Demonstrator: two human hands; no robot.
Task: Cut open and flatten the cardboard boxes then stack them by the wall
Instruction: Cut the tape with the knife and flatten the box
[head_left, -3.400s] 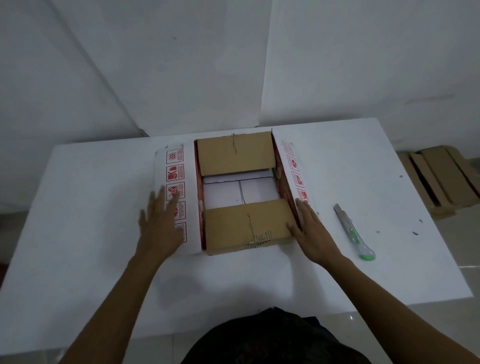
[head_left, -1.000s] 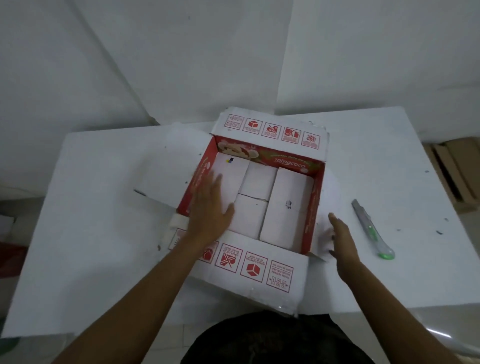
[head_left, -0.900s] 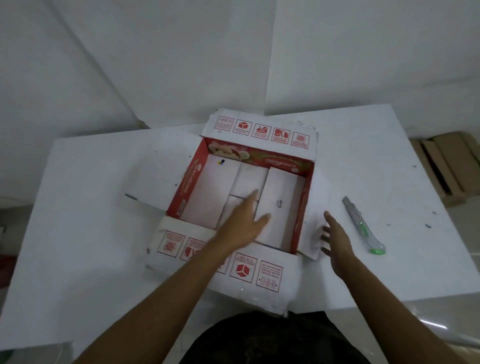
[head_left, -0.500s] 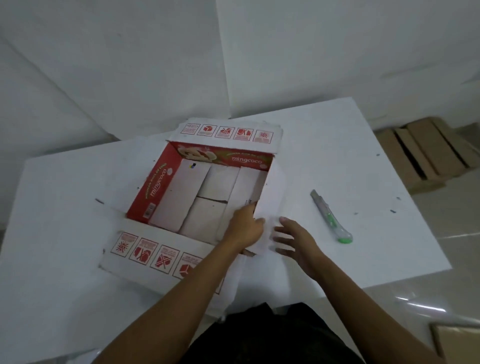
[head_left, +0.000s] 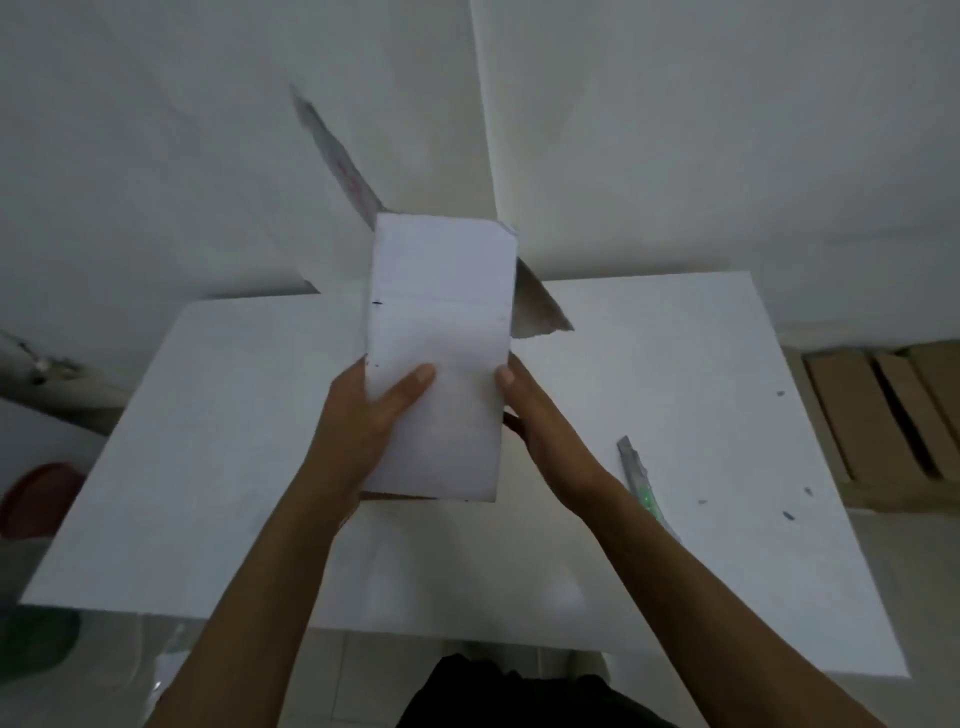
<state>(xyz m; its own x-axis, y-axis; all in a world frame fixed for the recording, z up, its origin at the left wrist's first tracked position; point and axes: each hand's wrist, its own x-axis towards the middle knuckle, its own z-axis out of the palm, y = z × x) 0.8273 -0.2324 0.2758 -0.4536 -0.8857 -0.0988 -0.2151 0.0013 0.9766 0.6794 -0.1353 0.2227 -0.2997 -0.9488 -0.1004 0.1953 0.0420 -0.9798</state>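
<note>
**A:** Through the head camera, what did your hands have?

**B:** Both gripped the box (head_left: 441, 322). I held it up over the table (head_left: 234, 441), stood on end, with a white panel facing me.

**A:** How exactly?

**B:** My left hand (head_left: 363, 421) clasped the panel's left edge. The thumb (head_left: 410, 382) lay across the front and the other fingers were hidden behind. My right hand (head_left: 540, 421) clasped the right edge, with its thumb tip (head_left: 506, 376) on the front and its fingers behind the cardboard.

**A:** Any flaps loose?

**B:** A blurred flap (head_left: 343, 161) stuck up at the top left. A brown flap (head_left: 537, 306) jutted out on the right.

**A:** What else showed?

**B:** The knife (head_left: 641, 480) lay on the table just beside my right forearm. Flat cardboard (head_left: 872, 415) lay on the floor by the wall, off to the right.
</note>
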